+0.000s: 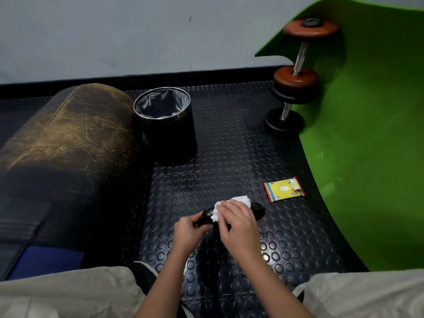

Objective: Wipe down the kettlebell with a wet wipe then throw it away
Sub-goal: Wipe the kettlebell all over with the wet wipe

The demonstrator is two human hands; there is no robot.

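Observation:
A black kettlebell [258,211] lies on the studded black rubber floor in front of me, mostly covered by my hands. My left hand [189,230] grips its left end. My right hand [238,226] presses a white wet wipe [241,200] onto the top of it; the wipe sticks out past my fingers. A black round bin [169,134] with a grey liner stands open farther back, left of centre.
A yellow wet-wipe pack [284,189] lies on the floor to the right. A curled green mat [367,145] fills the right side, with a dumbbell [296,72] leaning on it. A worn brown-black bolster [64,152] lies on the left. My knees frame the bottom.

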